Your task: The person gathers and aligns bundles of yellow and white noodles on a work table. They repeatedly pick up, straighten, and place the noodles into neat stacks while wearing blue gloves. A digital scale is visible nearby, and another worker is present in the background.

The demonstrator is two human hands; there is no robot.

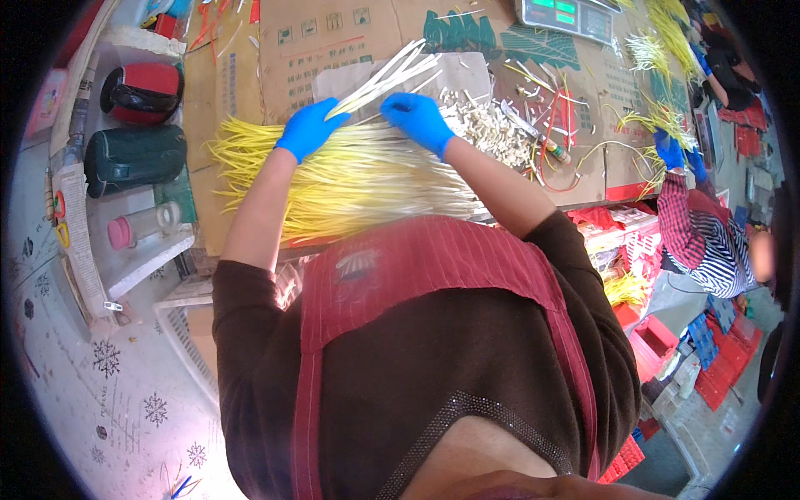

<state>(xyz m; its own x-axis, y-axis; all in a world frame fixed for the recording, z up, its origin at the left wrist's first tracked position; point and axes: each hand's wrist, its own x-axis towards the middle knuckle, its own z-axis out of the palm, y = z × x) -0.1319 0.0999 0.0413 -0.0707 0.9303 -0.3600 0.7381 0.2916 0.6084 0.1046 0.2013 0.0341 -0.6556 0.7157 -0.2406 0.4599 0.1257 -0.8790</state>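
Note:
My left hand [312, 128], in a blue glove, is closed round a small bunch of pale stalks [387, 75] that look like yellow chives; their white ends point up and to the right. My right hand [415, 119], gloved in blue too, hovers at the upper edge of the large pile of yellow chives [350, 181], its fingers curled; whether it pinches a stalk is hard to tell. The pile lies across the cardboard-covered table, yellow tips left and white ends right. Beside my right hand lies a heap of short white cut ends [494, 128], with a knife [531, 131] at its right.
A digital scale [565, 19] stands at the table's far edge. Red ties [556, 125] lie right of the knife. Another person in blue gloves [669, 150] handles chives at the right. A dark green case [137, 159], a red and black case [142, 92] and a pink-lidded jar [140, 226] sit at the left.

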